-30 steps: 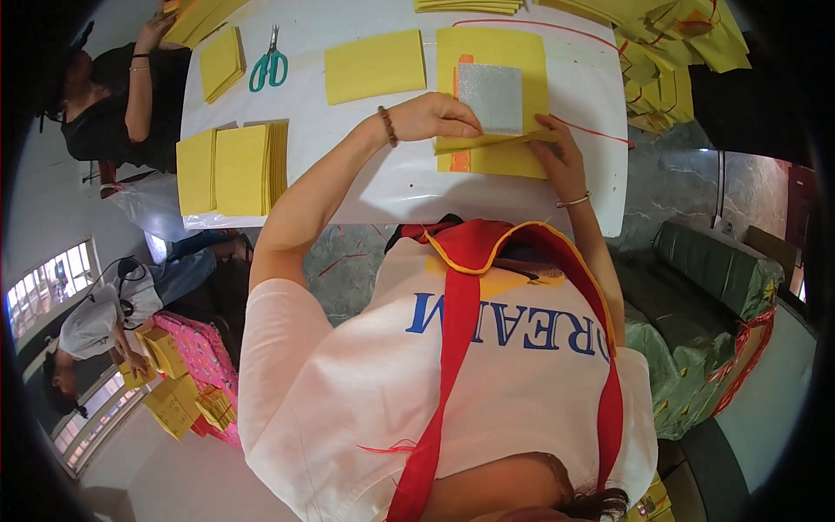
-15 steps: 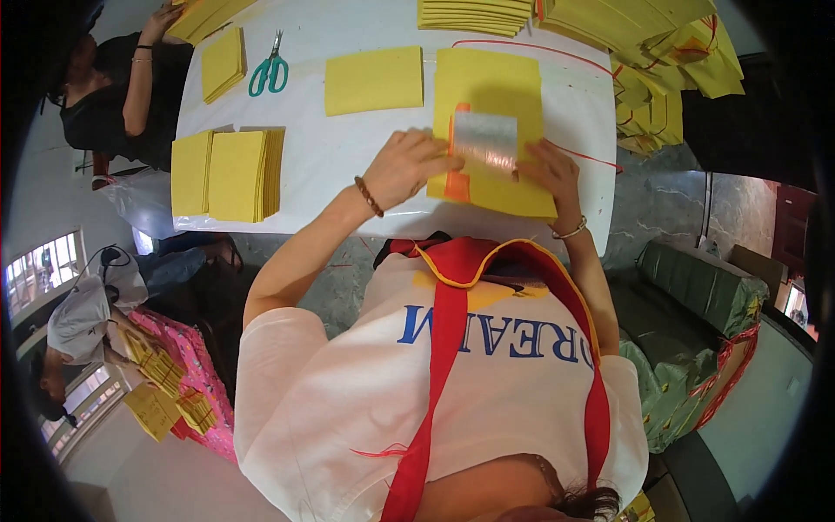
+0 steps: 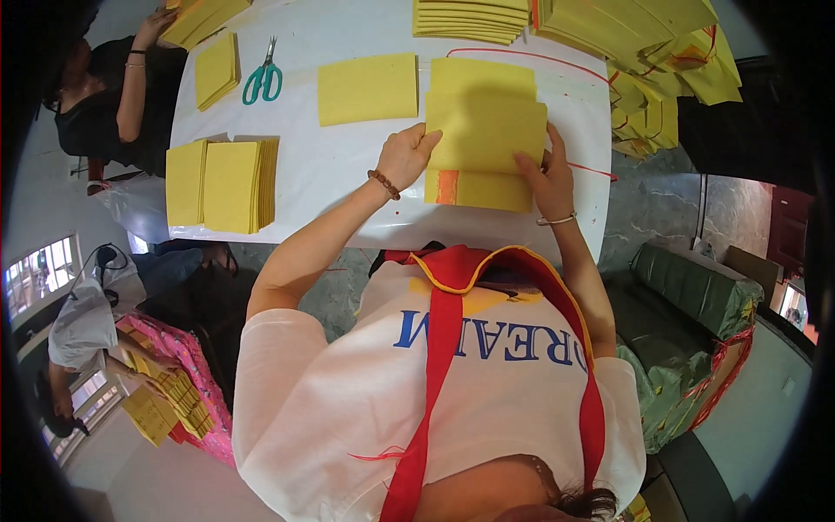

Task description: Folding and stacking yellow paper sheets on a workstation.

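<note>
A yellow paper sheet (image 3: 487, 135) lies partly over other yellow paper on the white-covered table (image 3: 348, 174). My left hand (image 3: 409, 157) pinches its left edge, thumb on top. At the right edge my right hand (image 3: 548, 178) grips it, with the thumb on top and the fingers partly hidden behind. Below the sheet's lower edge shows a strip of yellow paper with an orange patch (image 3: 446, 187). A single flat yellow packet (image 3: 368, 90) rests just left of the sheet.
Teal-handled scissors (image 3: 263, 80) lie at the far left, near a small yellow stack (image 3: 217, 71). Thicker yellow stacks (image 3: 233, 187) stand at the near left. More yellow bundles (image 3: 470, 19) fill the far side. A red string (image 3: 531, 56) crosses the table. Co-workers (image 3: 113, 96) are at the left.
A yellow flap now covers the silver square and most of the orange strip. My left hand has moved from the orange strip to the sheet's left edge.
</note>
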Demonstrator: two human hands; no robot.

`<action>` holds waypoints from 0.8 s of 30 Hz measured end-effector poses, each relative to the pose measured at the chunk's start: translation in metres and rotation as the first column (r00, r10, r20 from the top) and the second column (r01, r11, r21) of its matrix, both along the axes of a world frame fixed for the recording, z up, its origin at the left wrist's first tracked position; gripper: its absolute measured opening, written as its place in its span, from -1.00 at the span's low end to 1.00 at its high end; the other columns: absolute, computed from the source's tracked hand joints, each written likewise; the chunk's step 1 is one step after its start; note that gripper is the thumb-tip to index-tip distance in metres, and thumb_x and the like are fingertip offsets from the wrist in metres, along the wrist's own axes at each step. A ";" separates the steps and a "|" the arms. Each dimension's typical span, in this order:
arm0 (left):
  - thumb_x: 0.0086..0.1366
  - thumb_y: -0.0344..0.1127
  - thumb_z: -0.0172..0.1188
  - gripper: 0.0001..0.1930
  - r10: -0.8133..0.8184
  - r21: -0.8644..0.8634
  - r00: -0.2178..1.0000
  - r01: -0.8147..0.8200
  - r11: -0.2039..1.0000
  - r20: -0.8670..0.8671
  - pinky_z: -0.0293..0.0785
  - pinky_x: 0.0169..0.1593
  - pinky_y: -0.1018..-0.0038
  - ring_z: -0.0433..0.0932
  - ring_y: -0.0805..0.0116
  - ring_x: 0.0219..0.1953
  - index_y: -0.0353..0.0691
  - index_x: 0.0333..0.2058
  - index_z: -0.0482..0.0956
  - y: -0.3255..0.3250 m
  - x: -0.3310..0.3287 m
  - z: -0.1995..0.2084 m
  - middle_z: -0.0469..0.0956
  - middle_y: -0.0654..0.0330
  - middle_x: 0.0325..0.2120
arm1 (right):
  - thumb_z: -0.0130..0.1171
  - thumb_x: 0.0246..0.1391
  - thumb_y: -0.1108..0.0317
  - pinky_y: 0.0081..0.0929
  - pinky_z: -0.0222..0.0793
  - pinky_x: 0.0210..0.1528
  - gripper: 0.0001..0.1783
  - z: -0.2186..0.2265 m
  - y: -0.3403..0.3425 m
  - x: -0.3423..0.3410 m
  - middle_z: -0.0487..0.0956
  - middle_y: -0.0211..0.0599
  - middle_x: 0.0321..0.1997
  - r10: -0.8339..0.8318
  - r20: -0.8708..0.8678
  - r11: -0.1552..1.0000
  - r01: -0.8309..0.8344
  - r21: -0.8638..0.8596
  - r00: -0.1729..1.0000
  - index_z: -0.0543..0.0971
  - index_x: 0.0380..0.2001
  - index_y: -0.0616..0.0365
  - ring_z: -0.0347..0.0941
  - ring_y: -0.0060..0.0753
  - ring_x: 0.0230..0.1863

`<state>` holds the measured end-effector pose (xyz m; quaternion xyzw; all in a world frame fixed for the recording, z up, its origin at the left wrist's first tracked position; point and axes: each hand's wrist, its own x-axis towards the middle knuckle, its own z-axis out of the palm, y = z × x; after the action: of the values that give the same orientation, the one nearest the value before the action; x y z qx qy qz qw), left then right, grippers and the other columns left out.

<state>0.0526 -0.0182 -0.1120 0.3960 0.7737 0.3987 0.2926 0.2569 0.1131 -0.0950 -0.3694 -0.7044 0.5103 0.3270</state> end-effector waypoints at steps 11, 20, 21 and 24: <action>0.21 -0.08 0.05 -0.57 0.117 -0.067 0.969 -0.105 0.992 0.219 0.17 -0.58 0.36 0.28 0.36 -0.72 -0.34 -0.64 0.33 0.013 -0.003 -0.014 0.33 0.12 -0.79 | 0.18 -0.06 0.17 -0.54 0.18 -0.57 -0.57 -0.003 0.006 -0.009 0.38 -0.31 -0.69 -0.038 0.353 0.994 0.000 0.107 0.935 0.51 -0.06 -0.03 0.22 -0.53 -0.69; 0.12 -0.20 0.18 -0.72 0.219 0.182 0.975 -0.211 0.960 -0.025 0.26 -0.39 0.36 0.38 0.33 -0.48 -0.22 -0.26 0.43 0.011 0.005 0.020 0.45 0.16 -0.49 | 0.15 -0.06 0.15 -0.40 0.30 -0.40 -0.56 0.001 0.005 -0.015 0.54 -0.12 -0.53 -0.031 0.380 0.998 0.008 0.063 0.924 0.51 -0.06 -0.03 0.45 -0.27 -0.53; 0.09 -0.21 0.20 -0.67 0.209 0.321 0.855 -0.053 0.945 -0.475 0.28 -0.28 0.30 0.41 0.25 -0.34 -0.21 -0.19 0.41 0.013 0.010 0.029 0.47 0.13 -0.36 | 0.15 -0.06 0.15 -0.40 0.30 -0.40 -0.56 -0.003 0.005 -0.013 0.54 -0.12 -0.53 -0.033 0.379 0.998 0.010 0.062 0.925 0.51 -0.06 -0.03 0.45 -0.27 -0.53; 0.07 -0.19 0.20 -0.57 -0.046 0.203 0.784 0.217 0.955 -0.619 0.17 0.01 0.20 0.26 0.07 0.01 -0.18 -0.08 0.41 0.029 0.034 0.039 0.33 0.05 -0.05 | 0.16 -0.07 0.14 -0.40 0.33 -0.38 -0.55 -0.013 0.006 -0.012 0.56 -0.13 -0.48 -0.051 0.336 0.990 0.003 0.141 0.940 0.51 -0.06 -0.02 0.45 -0.25 -0.51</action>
<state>0.0866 0.0108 -0.0731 0.5915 0.7366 0.3278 0.0009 0.2453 0.1196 -0.1085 -0.4378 -0.7787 0.3846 0.2326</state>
